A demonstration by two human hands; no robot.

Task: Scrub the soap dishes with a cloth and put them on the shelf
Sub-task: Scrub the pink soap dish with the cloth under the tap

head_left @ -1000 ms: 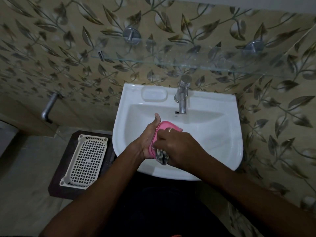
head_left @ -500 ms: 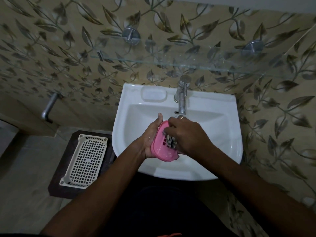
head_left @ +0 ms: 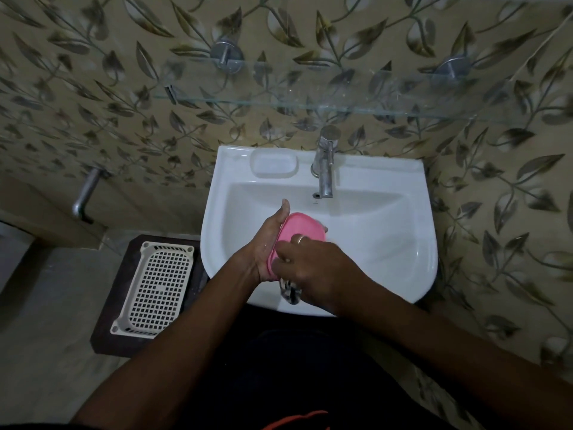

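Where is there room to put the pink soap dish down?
The glass shelf is bare between its two metal brackets. The moulded recess left of the tap is bare too, and so is the white basket beside the sink. The basin's middle is crowded: the left hand holds the pink soap dish, the right hand the cloth.

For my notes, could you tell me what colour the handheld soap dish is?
The soap dish is pink, seen in the head view.

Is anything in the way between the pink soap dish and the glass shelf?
Only the tap, standing just below the glass shelf; the pink soap dish must be lifted past it.
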